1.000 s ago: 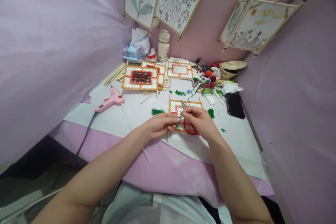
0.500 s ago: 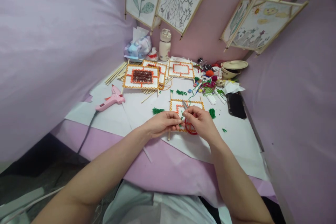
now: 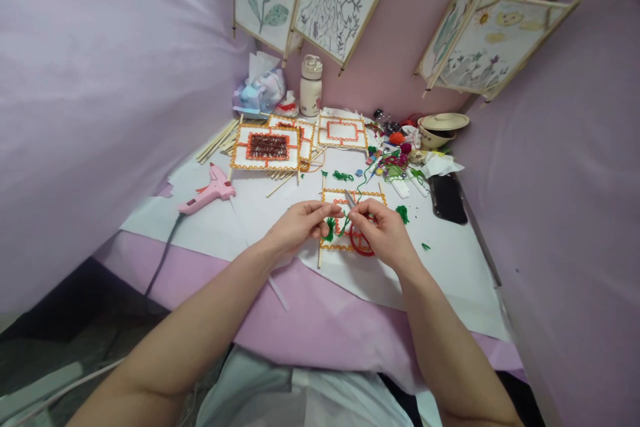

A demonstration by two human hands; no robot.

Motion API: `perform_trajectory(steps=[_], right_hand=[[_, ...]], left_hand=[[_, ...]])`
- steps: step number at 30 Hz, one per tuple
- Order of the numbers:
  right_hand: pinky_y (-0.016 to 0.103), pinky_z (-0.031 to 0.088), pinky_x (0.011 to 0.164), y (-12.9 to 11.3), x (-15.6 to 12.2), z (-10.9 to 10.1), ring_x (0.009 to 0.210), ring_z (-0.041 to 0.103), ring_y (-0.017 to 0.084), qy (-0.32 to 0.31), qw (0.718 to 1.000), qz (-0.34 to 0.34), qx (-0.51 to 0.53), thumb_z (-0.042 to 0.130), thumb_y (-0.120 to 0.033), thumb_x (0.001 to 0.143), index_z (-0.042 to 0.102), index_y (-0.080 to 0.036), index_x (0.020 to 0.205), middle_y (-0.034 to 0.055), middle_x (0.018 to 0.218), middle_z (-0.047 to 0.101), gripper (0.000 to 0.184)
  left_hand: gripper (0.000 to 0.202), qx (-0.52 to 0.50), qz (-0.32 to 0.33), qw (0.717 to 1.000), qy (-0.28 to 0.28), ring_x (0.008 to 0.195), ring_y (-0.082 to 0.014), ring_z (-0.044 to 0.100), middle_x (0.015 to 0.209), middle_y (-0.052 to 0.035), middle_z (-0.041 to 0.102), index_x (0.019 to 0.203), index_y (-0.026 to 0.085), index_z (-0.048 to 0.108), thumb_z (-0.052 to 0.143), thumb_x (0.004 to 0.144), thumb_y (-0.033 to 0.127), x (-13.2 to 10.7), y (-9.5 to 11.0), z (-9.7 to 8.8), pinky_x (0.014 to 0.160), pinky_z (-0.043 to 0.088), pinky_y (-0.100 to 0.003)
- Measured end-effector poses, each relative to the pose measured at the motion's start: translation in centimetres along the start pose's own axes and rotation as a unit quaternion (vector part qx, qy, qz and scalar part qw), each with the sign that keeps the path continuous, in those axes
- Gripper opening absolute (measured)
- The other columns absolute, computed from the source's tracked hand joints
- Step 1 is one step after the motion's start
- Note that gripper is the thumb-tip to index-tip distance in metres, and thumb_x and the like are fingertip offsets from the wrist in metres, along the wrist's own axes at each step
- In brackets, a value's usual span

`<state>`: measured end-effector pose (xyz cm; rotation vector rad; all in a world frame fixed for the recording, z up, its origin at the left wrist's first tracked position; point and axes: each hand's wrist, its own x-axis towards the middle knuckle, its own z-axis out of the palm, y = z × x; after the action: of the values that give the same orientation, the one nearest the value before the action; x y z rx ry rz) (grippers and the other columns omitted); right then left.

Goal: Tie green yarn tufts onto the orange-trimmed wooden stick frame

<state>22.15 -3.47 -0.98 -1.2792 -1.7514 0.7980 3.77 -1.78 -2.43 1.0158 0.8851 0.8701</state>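
Observation:
My left hand (image 3: 300, 227) is closed, its thumb and index finger pinched near a green yarn strand. A small bundle of green yarn (image 3: 329, 228) shows at its curled lower fingers. My right hand (image 3: 384, 232) is closed around scissors; their red handles (image 3: 361, 244) hang below the palm, and the grey blades (image 3: 350, 199) point up and away. A green strand (image 3: 345, 223) hangs between the two hands. Beneath them lies a white panel (image 3: 326, 245) with a scalloped orange-yellow border and thin sticks; my hands hide part of it.
A pink glue gun (image 3: 210, 192) with a cord lies left. Behind are finished-looking bordered panels (image 3: 265, 147), sticks (image 3: 217, 140), a bottle (image 3: 311, 88) and tissues (image 3: 260, 90). Right are coloured yarn (image 3: 397, 159), a lidded bowl (image 3: 440, 130), a phone (image 3: 449, 199) and a green yarn bundle (image 3: 402, 214).
My left hand has moved slightly left and up, away from my right hand, uncovering a green yarn bundle by its fingers. My right hand keeps the scissors nearly still. The view shifted slightly.

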Motion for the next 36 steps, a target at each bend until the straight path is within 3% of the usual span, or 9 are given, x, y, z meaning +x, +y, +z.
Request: perform_trajectory(steps=[5, 10, 13, 15, 19, 26, 29, 32, 36], right_hand=[[0.028, 0.040, 0.069, 0.1, 0.0, 0.4, 0.072, 0.053, 0.015, -0.006, 1.000, -0.007, -0.013, 0.056, -0.033, 0.087, 0.060, -0.020, 0.075, 0.0008, 0.075, 0.059, 0.018], [0.029, 0.042, 0.074, 0.5, 0.1, 0.3, 0.076, 0.055, 0.016, -0.004, 0.999, -0.009, -0.032, 0.053, -0.031, 0.089, 0.059, -0.020, 0.077, 0.0017, 0.078, 0.060, 0.017], [0.031, 0.042, 0.076, 1.0, -0.4, -0.6, 0.083, 0.057, 0.018, 0.017, 0.995, -0.004, -0.100, 0.049, -0.033, 0.092, 0.060, -0.020, 0.090, 0.0053, 0.092, 0.063, 0.017], [0.033, 0.041, 0.076, 1.4, -1.1, -1.3, 0.088, 0.057, 0.021, 0.024, 0.979, 0.019, -0.200, 0.051, -0.034, 0.091, 0.059, -0.019, 0.096, 0.0082, 0.097, 0.062, 0.017], [0.034, 0.038, 0.069, 1.7, -1.9, -1.6, 0.084, 0.057, 0.026, -0.033, 0.922, 0.100, -0.372, 0.061, -0.031, 0.083, 0.057, -0.018, 0.084, 0.0119, 0.087, 0.061, 0.014], [0.032, 0.034, 0.058, 0.9, -1.7, -1.1, 0.070, 0.060, 0.025, -0.044, 0.900, 0.142, -0.410, 0.057, -0.025, 0.081, 0.053, -0.019, 0.069, 0.0135, 0.076, 0.063, 0.014], [0.031, 0.035, 0.058, 0.8, -2.7, -1.7, 0.067, 0.059, 0.022, 0.007, 0.930, 0.156, -0.331, 0.058, -0.031, 0.080, 0.053, -0.020, 0.075, 0.0098, 0.075, 0.063, 0.013], [0.029, 0.039, 0.060, 0.4, -4.2, -1.6, 0.067, 0.056, 0.018, -0.006, 0.984, 0.165, -0.074, 0.059, -0.036, 0.080, 0.053, -0.021, 0.092, 0.0047, 0.080, 0.063, 0.020], [0.027, 0.038, 0.060, -0.5, -6.3, 0.0, 0.068, 0.048, 0.014, -0.143, 0.943, 0.176, 0.242, 0.063, -0.048, 0.081, 0.052, -0.022, 0.114, 0.0018, 0.085, 0.055, 0.043]], left_hand=[[0.037, -0.042, -0.039, 0.998, -0.031, 0.055, -0.0048, 0.051, 0.073, -0.0017, 0.064, 0.090, 0.012, 0.068, 0.078, 0.069, 0.040, -0.3, -0.5, 1.1, 0.051, 0.038, -0.018], [0.029, -0.018, -0.013, 1.000, 0.013, 0.055, -0.0059, 0.051, 0.066, -0.0001, 0.062, 0.077, 0.012, 0.066, 0.079, 0.066, 0.035, -0.1, -1.2, 1.3, 0.053, 0.041, -0.019], [0.027, -0.018, 0.005, 0.998, 0.052, 0.056, -0.0064, 0.052, 0.067, -0.0012, 0.063, 0.075, 0.012, 0.066, 0.078, 0.067, 0.034, 0.3, -1.1, 1.0, 0.054, 0.041, -0.020], [0.026, -0.032, 0.011, 0.996, 0.079, 0.056, -0.0061, 0.053, 0.069, -0.0018, 0.064, 0.076, 0.012, 0.066, 0.078, 0.067, 0.033, 0.5, -0.9, 0.6, 0.055, 0.042, -0.020], [0.026, -0.051, 0.026, 0.992, 0.112, 0.055, -0.0057, 0.053, 0.066, -0.0003, 0.063, 0.079, 0.011, 0.066, 0.078, 0.068, 0.032, 0.9, -0.8, 0.0, 0.057, 0.043, -0.020], [0.031, -0.014, 0.076, 0.987, 0.140, 0.058, -0.0080, 0.055, 0.069, -0.0010, 0.065, 0.082, 0.013, 0.066, 0.077, 0.068, 0.039, 1.3, -1.3, -0.3, 0.060, 0.046, -0.023], [0.031, -0.003, 0.092, 0.983, 0.158, 0.058, -0.0083, 0.056, 0.070, -0.0012, 0.065, 0.082, 0.013, 0.065, 0.076, 0.068, 0.039, 1.2, -1.3, -0.3, 0.061, 0.046, -0.023], [0.028, 0.011, 0.114, 0.978, 0.174, 0.058, -0.0086, 0.056, 0.069, -0.0008, 0.064, 0.082, 0.013, 0.066, 0.074, 0.070, 0.038, 1.1, -1.1, -0.2, 0.060, 0.046, -0.023], [0.025, 0.033, 0.154, 0.969, 0.190, 0.060, -0.0090, 0.057, 0.071, -0.0013, 0.065, 0.083, 0.013, 0.065, 0.071, 0.073, 0.036, 1.1, -0.9, -0.3, 0.060, 0.045, -0.023]])
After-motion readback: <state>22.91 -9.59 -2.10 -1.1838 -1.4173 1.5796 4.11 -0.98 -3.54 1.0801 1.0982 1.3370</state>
